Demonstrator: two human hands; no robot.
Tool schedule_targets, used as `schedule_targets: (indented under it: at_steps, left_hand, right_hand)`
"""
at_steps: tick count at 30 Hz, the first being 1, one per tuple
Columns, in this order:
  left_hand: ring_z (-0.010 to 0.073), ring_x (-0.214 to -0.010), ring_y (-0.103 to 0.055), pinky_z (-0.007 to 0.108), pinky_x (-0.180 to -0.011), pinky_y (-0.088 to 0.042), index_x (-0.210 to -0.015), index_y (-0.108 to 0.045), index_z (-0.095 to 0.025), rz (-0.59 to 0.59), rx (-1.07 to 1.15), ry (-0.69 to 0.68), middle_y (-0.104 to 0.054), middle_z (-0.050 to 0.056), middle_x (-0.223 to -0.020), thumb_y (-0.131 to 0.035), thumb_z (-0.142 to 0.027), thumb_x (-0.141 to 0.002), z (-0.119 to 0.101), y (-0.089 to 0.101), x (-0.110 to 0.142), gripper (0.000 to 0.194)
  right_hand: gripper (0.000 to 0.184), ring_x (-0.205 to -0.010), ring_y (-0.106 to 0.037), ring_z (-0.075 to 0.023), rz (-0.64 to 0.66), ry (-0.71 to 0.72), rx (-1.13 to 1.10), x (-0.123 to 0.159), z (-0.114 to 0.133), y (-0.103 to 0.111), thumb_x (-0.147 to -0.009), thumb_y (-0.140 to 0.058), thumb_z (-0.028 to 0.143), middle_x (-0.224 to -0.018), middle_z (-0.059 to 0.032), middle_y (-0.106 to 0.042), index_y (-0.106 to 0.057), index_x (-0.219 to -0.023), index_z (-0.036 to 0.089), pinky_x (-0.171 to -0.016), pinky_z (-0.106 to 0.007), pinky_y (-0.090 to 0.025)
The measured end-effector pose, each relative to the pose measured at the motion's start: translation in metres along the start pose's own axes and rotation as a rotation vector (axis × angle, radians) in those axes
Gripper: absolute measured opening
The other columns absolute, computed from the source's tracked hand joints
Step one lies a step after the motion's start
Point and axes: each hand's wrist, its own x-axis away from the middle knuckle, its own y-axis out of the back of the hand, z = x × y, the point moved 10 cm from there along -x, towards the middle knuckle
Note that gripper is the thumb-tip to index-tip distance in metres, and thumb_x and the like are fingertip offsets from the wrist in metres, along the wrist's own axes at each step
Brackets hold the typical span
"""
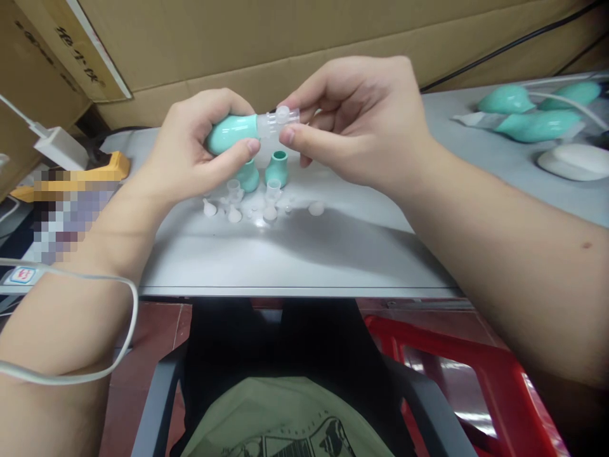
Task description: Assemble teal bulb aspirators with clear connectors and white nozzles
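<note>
My left hand is wrapped round a teal rubber bulb, held sideways above the grey table. My right hand pinches a clear plastic fitting that sits at the bulb's open end. Below the hands stand two more teal bulbs, upright on the table. Several small clear and white plastic caps and tips lie scattered just in front of them.
At the far right lie finished teal bulbs with tubing and a white oval object. Cardboard boxes wall the back. A white charger and cable sit at left, a red plastic stool stands under the table edge.
</note>
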Motion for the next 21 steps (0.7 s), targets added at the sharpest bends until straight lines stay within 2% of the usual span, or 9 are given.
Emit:
schedule_targets:
  at_steps: [4, 10, 13, 15, 17, 19, 21]
  left_hand:
    - [0.0350, -0.092, -0.075, 0.047, -0.094, -0.062, -0.092, -0.080, -0.033, 0.059, 0.012, 0.049, -0.068, 0.004, -0.084, -0.114, -0.079, -0.086, 0.010, -0.002, -0.001, 0.058]
    - [0.0360, -0.093, -0.076, 0.049, -0.096, -0.065, -0.095, -0.086, -0.031, 0.042, -0.010, -0.012, -0.072, 0.007, -0.087, -0.119, -0.071, -0.081, 0.009, -0.001, -0.001, 0.054]
    - [0.0352, -0.094, -0.077, 0.048, -0.097, -0.066, -0.095, -0.084, -0.031, 0.073, -0.016, -0.018, -0.072, 0.006, -0.088, -0.116, -0.078, -0.086, 0.007, -0.005, 0.000, 0.058]
    - [0.0350, -0.095, -0.078, 0.050, -0.099, -0.066, -0.099, -0.084, -0.031, 0.100, -0.036, -0.048, -0.073, 0.007, -0.091, -0.109, -0.087, -0.092, -0.001, -0.005, 0.002, 0.062]
    - [0.0357, -0.100, -0.080, 0.053, -0.102, -0.067, -0.112, -0.087, -0.030, 0.149, -0.095, -0.120, -0.077, 0.009, -0.099, -0.094, -0.090, -0.106, -0.015, -0.005, 0.006, 0.061]
    - [0.0352, -0.106, -0.081, 0.055, -0.104, -0.069, -0.128, -0.088, -0.030, 0.230, -0.193, -0.192, -0.083, 0.011, -0.111, -0.078, -0.083, -0.122, -0.030, -0.007, 0.011, 0.055]
    - [0.0323, -0.102, -0.080, 0.052, -0.100, -0.071, -0.131, -0.088, -0.029, 0.246, -0.268, -0.242, -0.086, 0.011, -0.113, -0.071, -0.079, -0.128, -0.040, -0.005, 0.015, 0.053]
  right_hand:
    - [0.028, -0.078, -0.076, -0.0242, -0.059, 0.074, 0.058, 0.000, -0.002, 0.003, -0.096, -0.120, 0.044, -0.093, -0.0029, -0.084, -0.094, -0.098, 0.033, -0.063, -0.038, -0.063]
    - [0.025, -0.075, -0.072, -0.0205, -0.048, 0.100, 0.170, -0.003, -0.006, 0.001, -0.097, -0.118, 0.039, -0.102, -0.0026, -0.090, -0.093, -0.099, 0.033, -0.060, -0.034, -0.059]
    - [0.029, -0.072, -0.066, -0.0194, -0.039, 0.096, 0.182, -0.002, -0.004, -0.002, -0.099, -0.116, 0.044, -0.101, -0.0023, -0.089, -0.090, -0.097, 0.032, -0.059, -0.034, -0.058]
    - [0.034, -0.072, -0.064, -0.0187, -0.034, 0.098, 0.175, 0.000, -0.003, -0.003, -0.102, -0.114, 0.051, -0.100, -0.0021, -0.087, -0.087, -0.096, 0.031, -0.059, -0.034, -0.056]
    - [0.039, -0.074, -0.064, -0.0173, 0.010, 0.125, 0.154, 0.002, -0.001, -0.007, -0.106, -0.110, 0.058, -0.100, -0.0015, -0.084, -0.085, -0.100, 0.029, -0.060, -0.032, -0.055]
    - [0.041, -0.077, -0.065, -0.0164, 0.070, 0.158, 0.132, 0.005, 0.001, -0.010, -0.110, -0.106, 0.062, -0.102, -0.0013, -0.082, -0.084, -0.105, 0.028, -0.062, -0.031, -0.056]
    - [0.042, -0.081, -0.070, -0.0175, 0.097, 0.146, 0.138, 0.006, 0.000, -0.010, -0.112, -0.105, 0.063, -0.106, -0.0023, -0.082, -0.083, -0.107, 0.028, -0.067, -0.032, -0.062]
